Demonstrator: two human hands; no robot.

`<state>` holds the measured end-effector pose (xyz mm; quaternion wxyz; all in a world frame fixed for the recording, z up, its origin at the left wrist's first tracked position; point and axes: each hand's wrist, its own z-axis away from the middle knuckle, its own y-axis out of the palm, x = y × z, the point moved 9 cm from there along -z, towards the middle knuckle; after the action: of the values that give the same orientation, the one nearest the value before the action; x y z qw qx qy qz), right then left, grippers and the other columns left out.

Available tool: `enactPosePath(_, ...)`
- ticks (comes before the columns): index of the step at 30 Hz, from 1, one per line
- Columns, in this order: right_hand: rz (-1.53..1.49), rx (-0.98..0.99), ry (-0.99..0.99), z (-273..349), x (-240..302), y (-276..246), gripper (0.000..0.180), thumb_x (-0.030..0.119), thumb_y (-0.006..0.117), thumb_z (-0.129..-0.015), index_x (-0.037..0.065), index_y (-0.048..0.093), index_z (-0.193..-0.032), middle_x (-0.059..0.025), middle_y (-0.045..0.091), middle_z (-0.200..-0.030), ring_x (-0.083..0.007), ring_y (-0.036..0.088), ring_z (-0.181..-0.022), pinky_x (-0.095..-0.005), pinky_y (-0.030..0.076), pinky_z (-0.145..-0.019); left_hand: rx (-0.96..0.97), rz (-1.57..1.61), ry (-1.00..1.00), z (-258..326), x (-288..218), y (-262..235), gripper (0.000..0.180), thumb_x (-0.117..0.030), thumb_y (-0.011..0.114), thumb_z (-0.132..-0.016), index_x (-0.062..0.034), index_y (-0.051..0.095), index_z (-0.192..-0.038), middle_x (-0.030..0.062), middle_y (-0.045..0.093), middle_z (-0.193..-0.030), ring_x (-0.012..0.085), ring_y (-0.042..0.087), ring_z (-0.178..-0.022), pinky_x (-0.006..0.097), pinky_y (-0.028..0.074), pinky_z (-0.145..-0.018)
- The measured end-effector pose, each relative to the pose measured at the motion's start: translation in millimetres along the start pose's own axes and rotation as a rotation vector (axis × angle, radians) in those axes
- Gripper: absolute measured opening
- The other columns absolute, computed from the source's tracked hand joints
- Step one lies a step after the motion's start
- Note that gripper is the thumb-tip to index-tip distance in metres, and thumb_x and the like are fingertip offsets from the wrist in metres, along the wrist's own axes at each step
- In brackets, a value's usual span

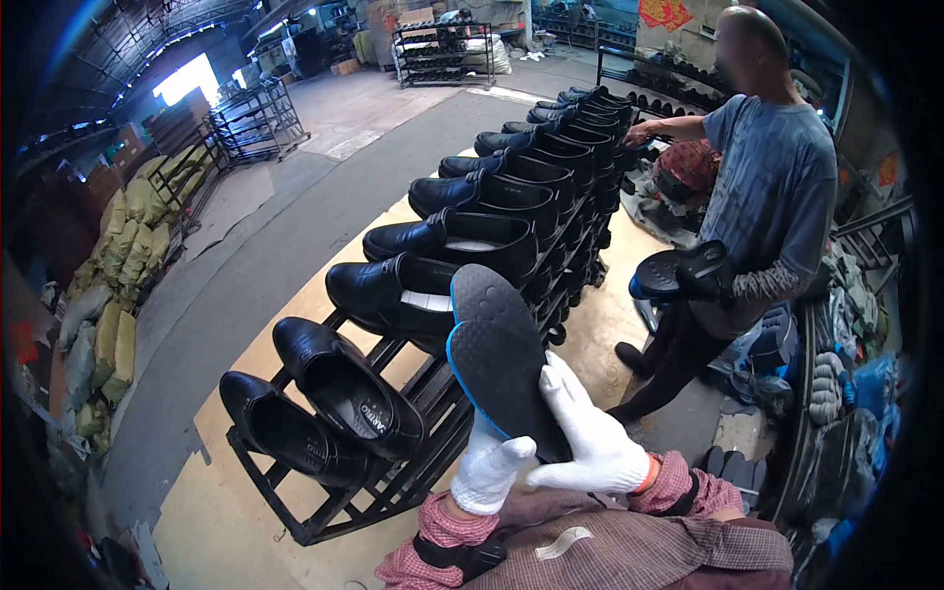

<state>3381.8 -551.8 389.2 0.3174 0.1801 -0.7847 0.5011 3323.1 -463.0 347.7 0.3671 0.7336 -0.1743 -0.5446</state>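
Note:
A pair of black insoles (500, 379) with blue edges is held up in front of me, one overlapping the other. My left hand (490, 470), in a white knit glove, grips their lower end; its fingers are partly hidden behind them. Along their right edge lies my white-gloved right hand (594, 435), fingers pressed against the insoles, thumb toward the left hand. Just left of my hands, two black leather shoes (339, 388) rest on the near end of a black metal rack (305, 526). Grey-white insoles show inside the shoes behind them.
Long rows of black shoes (492, 197) fill the rack, running away from me. On its right a person (772, 187) in a grey-blue shirt holds dark insoles (678, 270). Stuffed sacks (128, 236) are piled at the left; bagged goods (836, 433) lie at the right.

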Motion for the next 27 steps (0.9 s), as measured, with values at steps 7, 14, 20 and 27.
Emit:
enactPosePath(7, -0.436, 0.226, 0.116, -3.4, -25.7, -20.6, 0.114, 0.040, 0.088, -0.077, 0.003, 0.019, -0.160, -0.0219, 0.019, -0.166, -0.0333, 0.020, -0.154, -0.0412, 0.020, -0.124, -0.167, -0.146, -0.039, -25.7, -3.8, -21.0, 0.074, -0.002, 0.066, -0.091, -0.0048, 0.030, -0.156, 0.0106, 0.050, -0.145, 0.0236, 0.050, -0.133, 0.039, 0.040, -0.114)
enactPosePath(14, -0.851, -0.384, 0.314, -26.1, -81.9, -148.7, 0.104, 0.017, 0.071, -0.068, 0.005, 0.026, -0.161, -0.0136, 0.040, -0.154, -0.0188, 0.066, -0.100, -0.0310, 0.054, -0.088, -0.184, -0.812, 0.192, -69.4, -30.7, 0.9, 0.039, -0.003, 0.066, -0.093, 0.0016, 0.059, -0.132, 0.0164, 0.063, -0.130, 0.0268, 0.065, -0.114, 0.034, 0.050, -0.101)
enactPosePath(20, -0.565, -0.286, 0.148, -96.0, -83.6, -241.2, 0.090, 0.045, 0.069, -0.078, -0.005, 0.044, -0.149, -0.0155, 0.063, -0.123, -0.0158, 0.068, -0.082, -0.0226, 0.053, -0.062, -0.073, -1.847, 0.357, -160.2, -26.6, 87.7, 0.048, -0.010, 0.065, -0.088, -0.0201, 0.061, -0.134, 0.0264, 0.038, -0.154, 0.0387, 0.069, -0.099, 0.045, 0.059, -0.080)
enactPosePath(27, -0.051, 0.636, 0.298, -200.1, -54.4, -179.3, 0.049, 0.014, 0.064, -0.086, -0.003, 0.063, -0.132, -0.0111, 0.069, -0.087, -0.0142, 0.070, -0.072, -0.0262, 0.056, -0.060, -0.475, -1.994, -0.034, -185.6, -24.0, 16.6, 0.036, -0.016, 0.057, -0.092, -0.0154, 0.055, -0.128, 0.0252, 0.049, -0.132, 0.0453, 0.070, -0.085, 0.057, 0.057, -0.072)
